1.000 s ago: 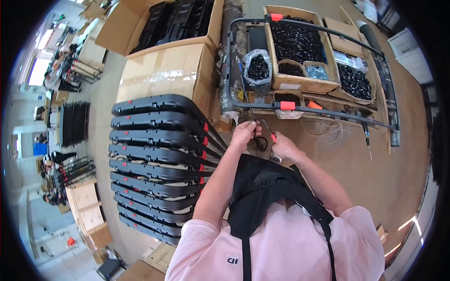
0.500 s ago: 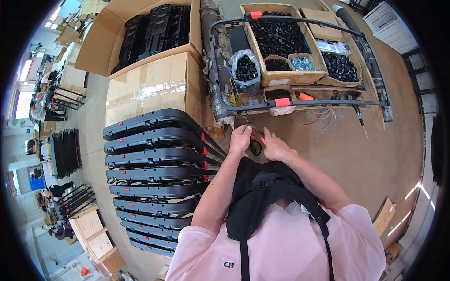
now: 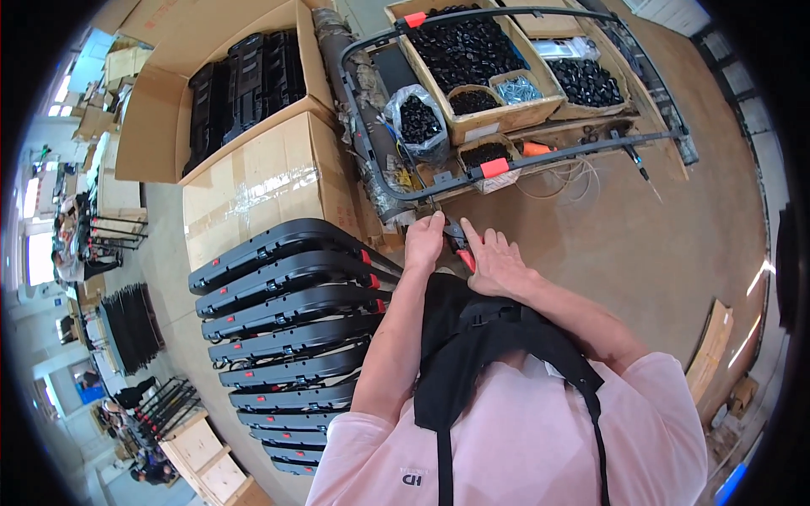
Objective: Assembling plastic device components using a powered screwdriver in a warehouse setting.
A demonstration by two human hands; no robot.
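Note:
My left hand (image 3: pixel 424 242) is closed in a pinch at the end of a thin dark cable (image 3: pixel 433 204) that hangs from a black frame (image 3: pixel 574 150). Beside it, my right hand (image 3: pixel 499 260) grips a pair of red-handled pliers (image 3: pixel 465 257), its index finger stretched along the tool. The dark jaws point up toward the left fingertips; whether they touch the cable, I cannot tell. Red clips (image 3: pixel 494 168) sit on the frame, which lies over the workbench ahead of me.
Stacked black panels (image 3: pixel 287 287) with red tabs stand at my left, below cardboard boxes (image 3: pixel 253 185). Across the bench are a wooden bin of black parts (image 3: pixel 464 55), a bag of black pieces (image 3: pixel 419 122), silver screws (image 3: pixel 516 88) and an orange-handled tool (image 3: pixel 537 148). A screwdriver (image 3: pixel 634 155) hangs at the right.
The view has turned, and the bench sits higher in it. My right hand has opened its fingers further along the pliers, whose jaws now show. The black cable loop between the hands is out of sight.

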